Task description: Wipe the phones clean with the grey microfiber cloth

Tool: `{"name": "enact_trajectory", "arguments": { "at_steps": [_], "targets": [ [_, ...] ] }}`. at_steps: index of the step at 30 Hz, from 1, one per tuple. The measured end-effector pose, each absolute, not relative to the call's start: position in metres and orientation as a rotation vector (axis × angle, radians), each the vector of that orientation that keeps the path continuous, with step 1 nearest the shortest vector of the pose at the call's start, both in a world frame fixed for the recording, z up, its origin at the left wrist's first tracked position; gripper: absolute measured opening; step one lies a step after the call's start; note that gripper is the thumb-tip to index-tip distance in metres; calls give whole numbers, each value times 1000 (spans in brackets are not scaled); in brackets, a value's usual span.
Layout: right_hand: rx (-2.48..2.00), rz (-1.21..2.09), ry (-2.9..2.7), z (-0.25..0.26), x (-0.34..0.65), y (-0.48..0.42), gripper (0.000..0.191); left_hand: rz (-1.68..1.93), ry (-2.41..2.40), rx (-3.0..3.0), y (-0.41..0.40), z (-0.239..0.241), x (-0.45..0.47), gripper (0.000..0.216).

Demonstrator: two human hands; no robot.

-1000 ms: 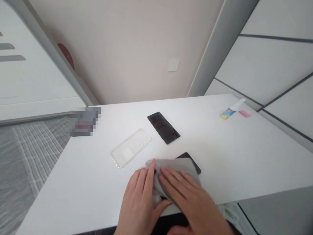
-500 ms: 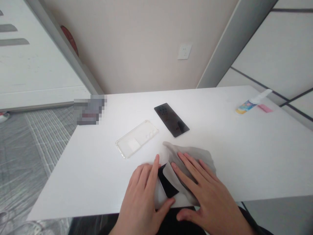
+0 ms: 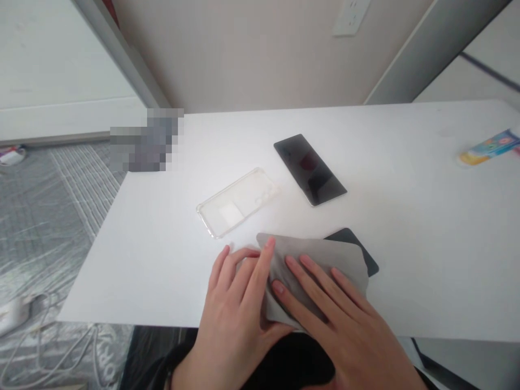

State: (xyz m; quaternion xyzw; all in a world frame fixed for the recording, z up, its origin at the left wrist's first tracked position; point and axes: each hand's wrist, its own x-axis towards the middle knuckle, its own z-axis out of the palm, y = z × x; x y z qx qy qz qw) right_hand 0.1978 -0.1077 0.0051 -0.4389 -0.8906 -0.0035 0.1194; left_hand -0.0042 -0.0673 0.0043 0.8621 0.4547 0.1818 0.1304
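A grey cloth (image 3: 325,252) lies at the table's near edge under my right hand (image 3: 341,325), whose fingers stretch flat and apart on it. My left hand (image 3: 239,303) braces the covered phone between forefinger and thumb at the cloth's left side; the phone itself is hidden there. A dark flat slab with rounded corners (image 3: 368,260) sticks out past the cloth's right end; whether it is part of that phone I cannot tell. Beyond the hands lie a clear phone case (image 3: 239,203) and a dark, glossy phone-shaped panel (image 3: 311,170).
A blue and yellow tube (image 3: 493,146) lies at the far right of the white table (image 3: 154,271). A blurred-out grey item (image 3: 152,143) sits at the back left corner. The wall stands behind, and a cable (image 3: 81,346) runs over the floor at left.
The cloth now covers the black phone end that showed between my hands, and a dark slab shows at the cloth's right end. The view has shifted, so the table items sit higher.
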Motion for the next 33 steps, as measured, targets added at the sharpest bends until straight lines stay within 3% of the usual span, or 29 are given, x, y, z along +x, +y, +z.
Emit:
{"name": "enact_trajectory", "arguments": {
  "at_steps": [7,11,17,22,27,33],
  "targets": [
    [-1245,14,-2672,-1,233,-119,92,550,1302,2467,-68,11,-2,77],
    [-1391,7,-2644,-7,253,-128,93,566,1305,2452,-66,12,-1,78],
    [-1722,67,-2368,-13,264,-134,114,572,1300,2445,-63,12,0,77],
    [-1617,-116,-2493,-10,261,-129,109,535,1291,2443,-65,13,-3,75],
    [-1543,-149,-2500,-5,235,-110,119,538,1317,2440,-64,12,-3,76],
    [-1386,-8,-2486,-1,185,-96,101,502,1342,2478,-64,11,-3,75]
  ]
}}
